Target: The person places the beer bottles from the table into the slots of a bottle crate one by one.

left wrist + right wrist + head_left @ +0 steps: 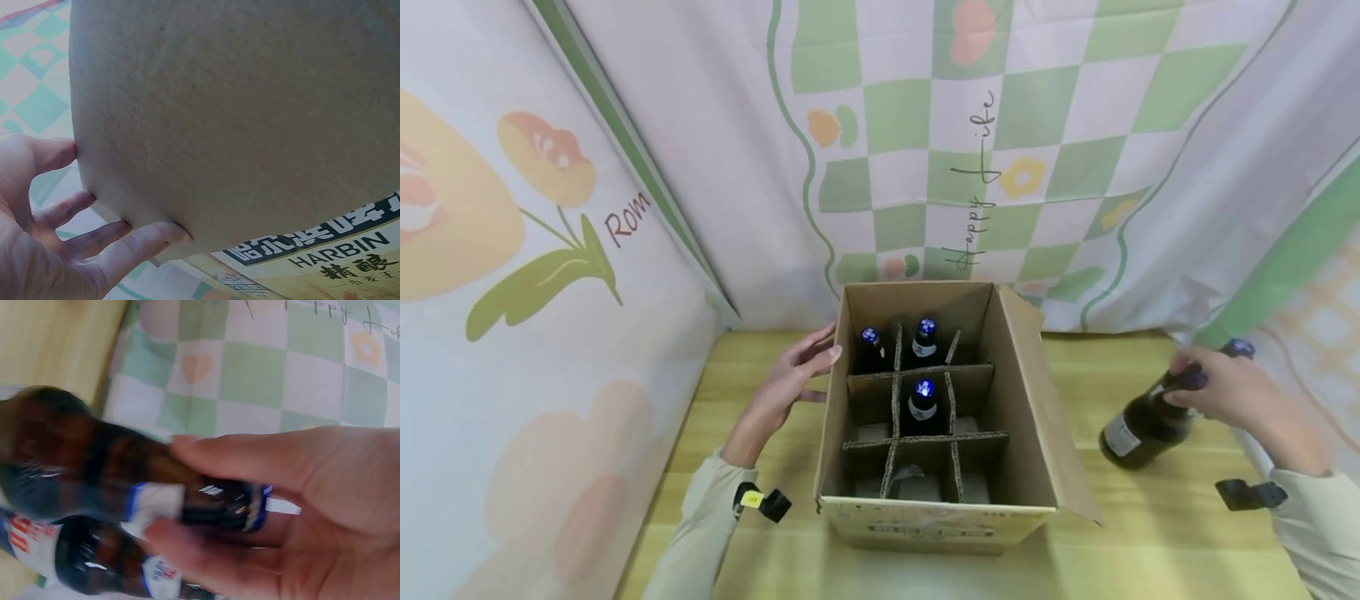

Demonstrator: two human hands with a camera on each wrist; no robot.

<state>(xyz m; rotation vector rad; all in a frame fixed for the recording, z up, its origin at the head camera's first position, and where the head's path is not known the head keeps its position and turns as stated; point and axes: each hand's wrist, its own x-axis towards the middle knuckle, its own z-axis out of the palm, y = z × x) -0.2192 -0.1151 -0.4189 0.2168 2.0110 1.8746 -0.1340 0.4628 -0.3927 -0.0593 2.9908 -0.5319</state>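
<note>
An open cardboard box [917,525] has dividers [925,442] inside. Three dark bottles with blue caps stand in it: one far left [871,354], one far middle [923,343] and one in the centre cell [923,408]. My left hand [793,371] lies against the box's left side near the far corner; its fingertips [169,230] touch the cardboard with fingers spread. To the right of the box, my right hand [1232,400] grips a brown beer bottle [119,469] by the neck. Another beer bottle [87,562] is close beside it in the right wrist view.
The box's right flap [1048,417] folds outward toward the right hand. A wooden table [760,533] carries everything. Behind it hangs a green-checked curtain [895,125], and a flower-printed curtain [572,350] borders the left side. Harbin lettering [340,249] marks one box face.
</note>
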